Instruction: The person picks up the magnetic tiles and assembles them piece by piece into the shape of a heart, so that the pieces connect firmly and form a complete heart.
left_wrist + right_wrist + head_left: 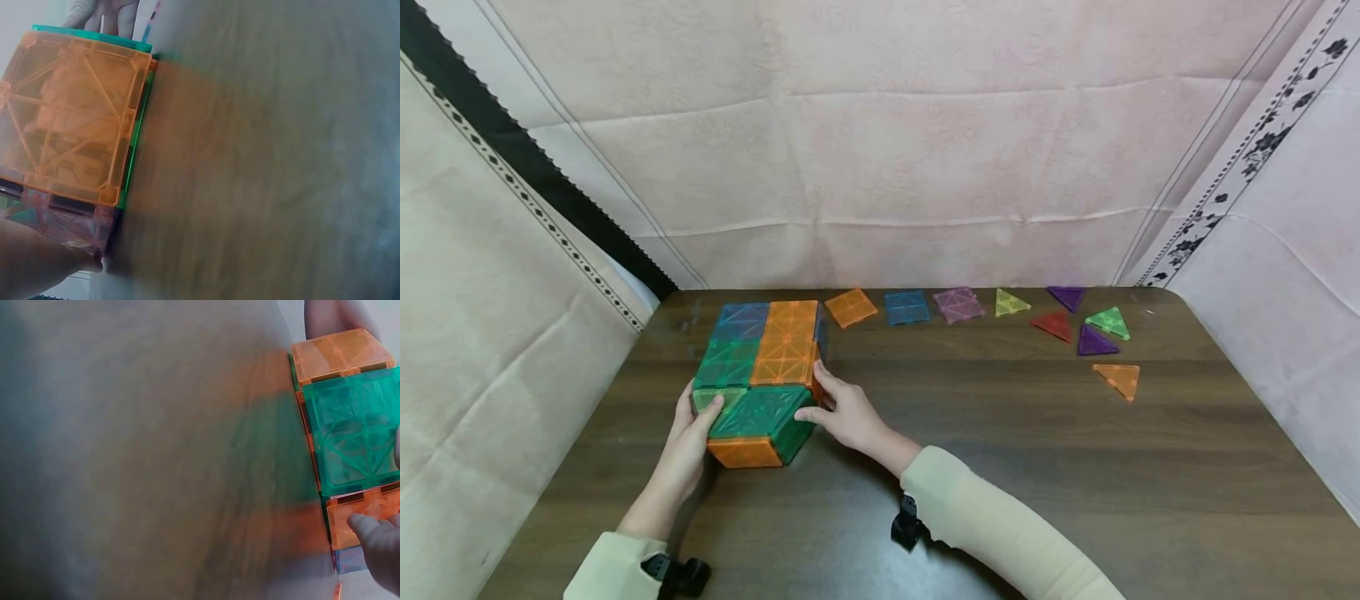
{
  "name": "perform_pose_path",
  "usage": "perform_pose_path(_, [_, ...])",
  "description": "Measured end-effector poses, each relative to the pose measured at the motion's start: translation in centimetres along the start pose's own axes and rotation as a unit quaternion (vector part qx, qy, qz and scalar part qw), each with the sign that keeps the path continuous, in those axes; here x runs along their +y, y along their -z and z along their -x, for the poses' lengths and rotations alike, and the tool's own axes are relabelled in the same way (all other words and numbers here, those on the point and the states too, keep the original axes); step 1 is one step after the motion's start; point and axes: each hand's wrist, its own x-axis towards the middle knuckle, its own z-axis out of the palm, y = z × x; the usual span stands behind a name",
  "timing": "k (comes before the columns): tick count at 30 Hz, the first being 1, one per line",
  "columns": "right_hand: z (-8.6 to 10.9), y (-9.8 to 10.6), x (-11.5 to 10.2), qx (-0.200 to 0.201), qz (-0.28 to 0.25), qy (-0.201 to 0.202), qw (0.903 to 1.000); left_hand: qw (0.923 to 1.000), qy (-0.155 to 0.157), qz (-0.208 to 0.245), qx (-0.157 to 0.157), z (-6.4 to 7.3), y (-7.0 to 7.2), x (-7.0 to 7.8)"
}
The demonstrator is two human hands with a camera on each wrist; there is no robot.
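A box-like block of see-through magnetic tiles point(788, 342) stands at the table's left, its top blue, green and orange. At its near end is a lower box with a green top point(760, 412) and an orange front tile point(745, 452). My left hand point(683, 442) holds the near left corner, thumb on the upper edge. On the right side, my right hand point(850, 417) grips the block, a fingertip on an orange side tile point(350, 522) and the thumb near the green top. In the left wrist view, the orange tile point(69, 119) adjoins a pinkish tile point(69, 222).
Along the back of the wooden table point(1000, 467) lie loose square tiles: orange point(851, 308), blue point(907, 307) and purple point(958, 305). Several triangle tiles lie farther right, among them a red one point(1054, 325) and an orange one point(1120, 379). Cloth point(910, 167) hangs behind.
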Motion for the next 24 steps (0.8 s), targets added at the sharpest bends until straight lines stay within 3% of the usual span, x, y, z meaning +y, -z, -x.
perform_pose_path(7, [0.3,0.2,-0.2,-0.001,0.042,0.006,0.9991,1.0,0.001,0.004,-0.003,0.1,0.1,-0.1])
perform_pose_path(12, [0.7,2.0,-0.5,-0.019,0.09,0.014,0.9956,0.9999,0.009,0.012,0.001,0.0,0.0,-0.1])
perform_pose_path(18, [2.6,6.4,-0.4,0.027,0.11,0.048,0.9924,0.9998,0.01,0.015,0.0,0.0,-0.1,-0.2])
perform_pose_path(24, [6.0,13.3,1.1,0.089,0.15,0.08,0.9814,0.9997,0.014,0.022,0.001,0.0,0.1,-0.2])
